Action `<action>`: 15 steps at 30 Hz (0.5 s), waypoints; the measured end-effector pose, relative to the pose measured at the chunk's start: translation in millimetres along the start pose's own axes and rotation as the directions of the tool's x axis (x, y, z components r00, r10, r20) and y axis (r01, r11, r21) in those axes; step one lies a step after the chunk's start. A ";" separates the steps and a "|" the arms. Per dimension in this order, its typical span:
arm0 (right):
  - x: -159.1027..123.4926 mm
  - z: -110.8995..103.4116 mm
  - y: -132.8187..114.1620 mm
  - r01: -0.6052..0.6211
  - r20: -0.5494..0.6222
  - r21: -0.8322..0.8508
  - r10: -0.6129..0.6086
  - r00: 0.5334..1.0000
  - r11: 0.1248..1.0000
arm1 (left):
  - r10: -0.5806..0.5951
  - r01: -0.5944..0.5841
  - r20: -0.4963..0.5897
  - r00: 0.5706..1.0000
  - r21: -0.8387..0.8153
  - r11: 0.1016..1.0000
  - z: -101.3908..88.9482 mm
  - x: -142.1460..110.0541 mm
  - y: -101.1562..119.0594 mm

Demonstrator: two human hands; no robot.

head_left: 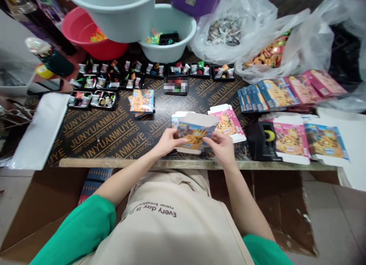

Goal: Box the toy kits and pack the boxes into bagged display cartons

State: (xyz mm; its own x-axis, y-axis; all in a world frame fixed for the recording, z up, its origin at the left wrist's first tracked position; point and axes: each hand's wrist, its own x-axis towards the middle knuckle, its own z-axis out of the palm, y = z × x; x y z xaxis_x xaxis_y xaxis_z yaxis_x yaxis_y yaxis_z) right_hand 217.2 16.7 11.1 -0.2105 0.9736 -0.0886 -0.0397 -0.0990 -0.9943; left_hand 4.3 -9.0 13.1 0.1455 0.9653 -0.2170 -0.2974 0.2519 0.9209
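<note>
Between my two hands, near the table's front edge, is a blue printed cardboard box with pale flaps at its top and bottom. My left hand pinches its left side, and my right hand grips the right side. Partly behind it lies another carton, of which a pale flap shows. A pink printed carton lies just beyond my right hand. Left of my hands rests a small stack of blue boxes. Whether the held box is folded open inside cannot be seen.
Several black trays of small wrapped pieces line the back left. Tubs, including a red basin, and plastic bags stand behind. At right are a tape dispenser, flat cartons and rows of boxes.
</note>
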 end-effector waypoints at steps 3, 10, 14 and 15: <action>-2.2 -1.9 11.8 -0.012 -0.128 -0.001 0.011 0.992 1.000 | 0.008 -0.015 -0.097 0.995 -0.064 0.998 1.0 -0.4 -6.9; -4.5 7.5 10.5 0.003 -0.309 0.099 0.028 0.951 0.995 | 0.121 -0.130 0.083 0.989 0.111 0.985 22.2 -16.2 -3.4; -6.4 8.2 1.7 -0.020 -0.207 0.183 0.058 0.977 0.983 | 0.116 -0.128 0.103 0.988 0.121 0.984 23.1 -15.0 2.7; -7.4 7.8 0.1 -0.015 -0.178 0.203 0.052 0.983 0.979 | 0.114 -0.123 0.076 0.990 0.120 0.985 21.9 -14.0 3.3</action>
State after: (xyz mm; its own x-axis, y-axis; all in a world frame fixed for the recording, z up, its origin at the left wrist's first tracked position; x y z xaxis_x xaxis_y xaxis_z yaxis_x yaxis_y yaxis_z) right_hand 211.2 7.8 12.1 -0.0350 0.9881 -0.1496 -0.2336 -0.1537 -0.9601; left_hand 21.9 -23.2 26.2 0.1823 0.9796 -0.0849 -0.1977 0.1211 0.9727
